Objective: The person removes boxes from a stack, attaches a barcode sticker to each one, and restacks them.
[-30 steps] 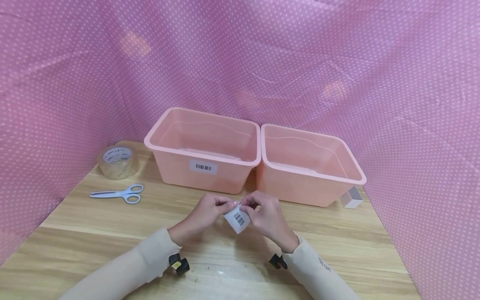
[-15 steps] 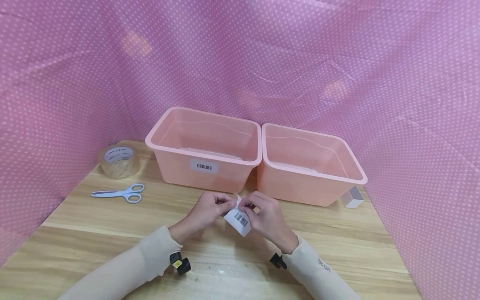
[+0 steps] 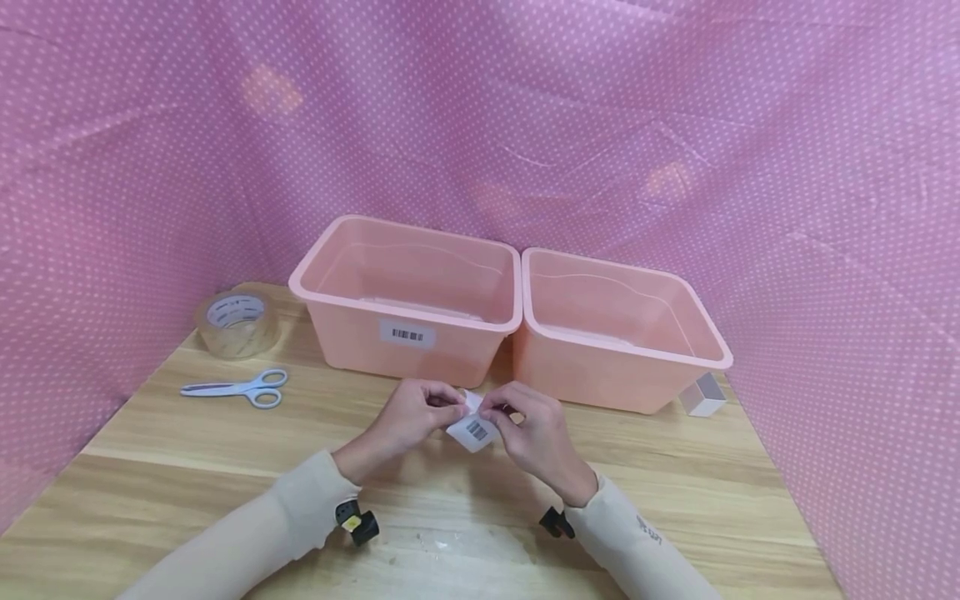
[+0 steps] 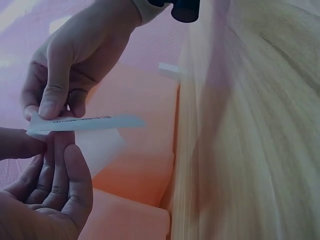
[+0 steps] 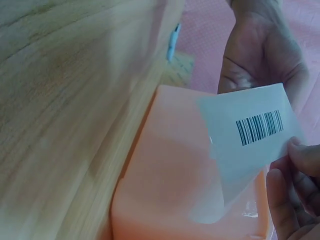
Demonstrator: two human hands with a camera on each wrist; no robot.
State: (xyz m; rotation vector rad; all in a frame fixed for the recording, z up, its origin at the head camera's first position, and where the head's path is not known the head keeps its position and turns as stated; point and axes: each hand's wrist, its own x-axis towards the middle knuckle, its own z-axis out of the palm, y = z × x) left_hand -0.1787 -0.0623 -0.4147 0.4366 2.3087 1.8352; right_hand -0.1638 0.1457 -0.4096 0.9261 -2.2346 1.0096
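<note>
A: Where is the label (image 5: 247, 134), and how do the fingers stand?

B: It is held above the bench (image 3: 187, 475), before the left bin (image 3: 356, 346) and right bin (image 3: 592, 379). Thumb and fingers of the left hand (image 3: 408, 418) pinch it near its upper edge; those of the right hand (image 3: 536, 432) pinch it just beside.

A: What differs from half a second earlier?

B: Head view: a broader white piece (image 3: 473, 401) shows between the hands, where a narrow strip stood, and the label's printed face lies slightly higher. Right wrist view: a translucent flap (image 5: 207, 215) hangs below that face; whether it is backing or a fold, one cannot tell.

A: The significance?

B: Probably a peeling, partly done. The left bin bears a similar barcode sticker (image 3: 407, 333); the right bin's visible front shows none.
</note>
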